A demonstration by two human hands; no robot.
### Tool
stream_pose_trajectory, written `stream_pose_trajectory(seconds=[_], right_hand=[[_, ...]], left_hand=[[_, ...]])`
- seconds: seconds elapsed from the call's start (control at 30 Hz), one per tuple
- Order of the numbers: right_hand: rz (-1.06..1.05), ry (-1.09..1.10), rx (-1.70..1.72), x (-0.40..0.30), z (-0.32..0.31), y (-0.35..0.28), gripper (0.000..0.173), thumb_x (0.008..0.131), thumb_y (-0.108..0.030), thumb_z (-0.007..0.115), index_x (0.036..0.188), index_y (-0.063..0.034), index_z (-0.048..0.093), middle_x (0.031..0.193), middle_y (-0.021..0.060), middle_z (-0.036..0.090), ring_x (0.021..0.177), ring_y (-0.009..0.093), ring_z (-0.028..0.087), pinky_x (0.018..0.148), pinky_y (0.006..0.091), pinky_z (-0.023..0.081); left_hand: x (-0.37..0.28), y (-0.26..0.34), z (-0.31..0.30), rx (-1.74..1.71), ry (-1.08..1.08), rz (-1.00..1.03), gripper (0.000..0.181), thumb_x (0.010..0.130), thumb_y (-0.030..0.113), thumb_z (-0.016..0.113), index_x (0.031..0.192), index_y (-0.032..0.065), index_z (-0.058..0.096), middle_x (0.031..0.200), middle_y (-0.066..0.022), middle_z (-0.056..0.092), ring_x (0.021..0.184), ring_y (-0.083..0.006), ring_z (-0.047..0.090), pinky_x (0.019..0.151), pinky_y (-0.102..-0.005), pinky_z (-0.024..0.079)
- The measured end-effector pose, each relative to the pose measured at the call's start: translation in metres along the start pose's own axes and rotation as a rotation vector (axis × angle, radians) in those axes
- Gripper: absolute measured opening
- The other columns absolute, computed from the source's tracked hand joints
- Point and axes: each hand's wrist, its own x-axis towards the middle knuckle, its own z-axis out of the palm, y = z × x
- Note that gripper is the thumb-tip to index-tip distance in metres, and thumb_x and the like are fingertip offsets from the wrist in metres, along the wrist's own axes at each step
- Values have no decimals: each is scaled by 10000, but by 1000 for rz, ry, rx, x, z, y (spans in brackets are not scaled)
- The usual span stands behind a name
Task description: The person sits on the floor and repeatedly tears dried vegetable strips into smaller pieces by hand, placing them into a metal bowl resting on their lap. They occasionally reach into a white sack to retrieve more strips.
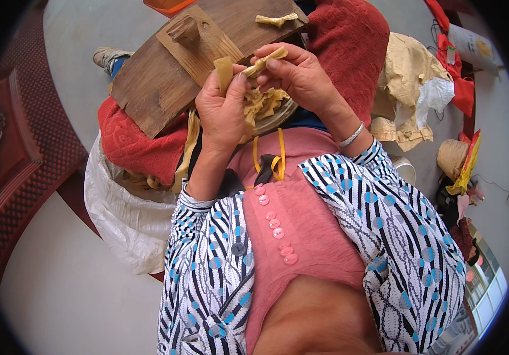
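Note:
My left hand (223, 100) and my right hand (296, 73) meet above my lap, both pinching a pale yellow, knotted strip (259, 65). The left thumb and fingers grip its near end, and a flat tail (223, 73) of similar material stands up from that hand. The right thumb and fingers hold the other end. Below them, a heap of similar yellow pieces (268, 102) lies in a round shallow container (279, 120), partly hidden by my hands. Another tied piece (276, 19) rests on the wooden board (143, 95) across my knees.
A wooden block with a stub (197, 42) sits on the board. Red cloths (347, 49) cover my knees. At left are a white woven sack (125, 222), with long strips (190, 142) near its mouth, and carved red furniture (15, 124). Torn brown paper (410, 75) lies at right.

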Motion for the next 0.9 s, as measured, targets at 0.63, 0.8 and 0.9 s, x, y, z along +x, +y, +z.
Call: stream_pose_trajectory(seconds=[0.63,0.8,0.9], right_hand=[[-1128,-296,-1520,2,27,-2,458,661,-56,784,1107,-99,690,1119,50,593,897,212,577,751,303,504],[-1060,-393,-1299,16,28,10,307,745,-58,734,1048,-98,697,1015,74,609,877,237,610,738,322,508],[-620,-309,-902,18,22,23,255,849,-57,711,1101,-33,678,960,57,633,881,195,644,763,292,531]], left_hand=[[-45,3,-37,-346,91,-262,129,967,141,577,1053,45,583,718,-23,571,435,-36,337,392,-199,295],[-53,8,-34,-534,84,-304,164,997,174,533,1087,40,560,730,-39,570,443,-39,326,403,-199,311],[-57,-1,-37,-534,136,-121,207,1012,188,509,1135,26,551,780,-48,581,469,-38,353,424,-193,329]])
